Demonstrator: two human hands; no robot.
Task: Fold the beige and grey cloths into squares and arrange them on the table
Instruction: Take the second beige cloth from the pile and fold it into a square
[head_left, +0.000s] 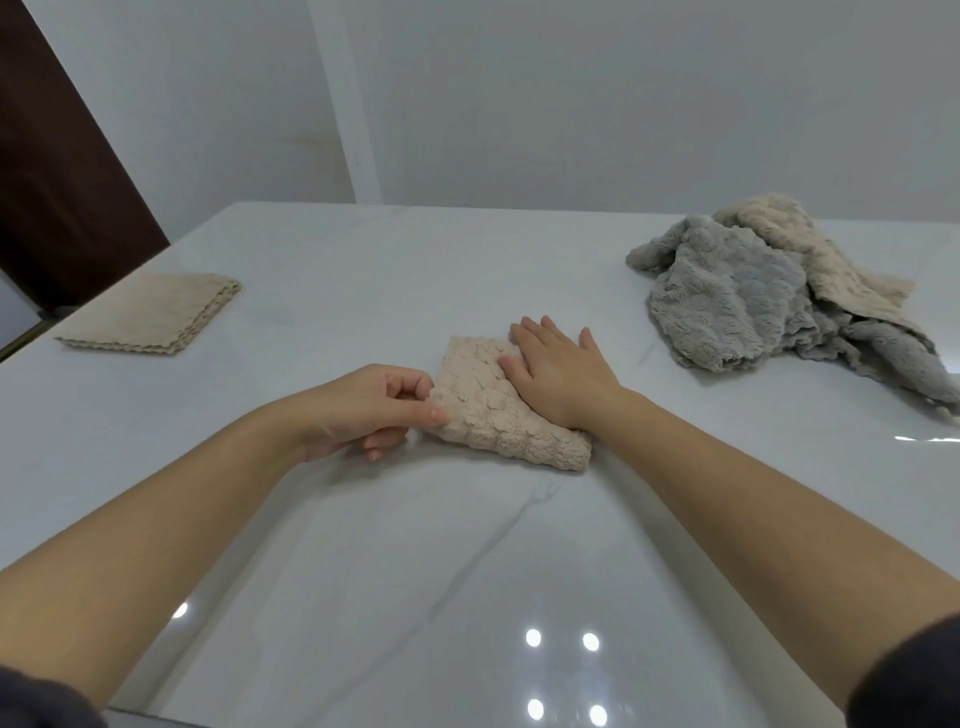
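**Beige cloth mid-fold, centre counter**

Head view: small fluffy beige cloth (498, 415) lies folded on the glossy white counter (467, 571). Right hand (556, 374) flat on it, fingers straight, pressing. Left hand (374, 410) pinches its left corner, other fingers curled. Folded beige stack (150, 314) far left; crumpled grey-and-beige heap (769, 301) far right. Risk: plush layers may spring or skew if the pressing palm lifts early, spoiling the square.

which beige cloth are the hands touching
The fluffy beige cloth at centre: right hand presses it, left hand pinches its corner; the others lie untouched.
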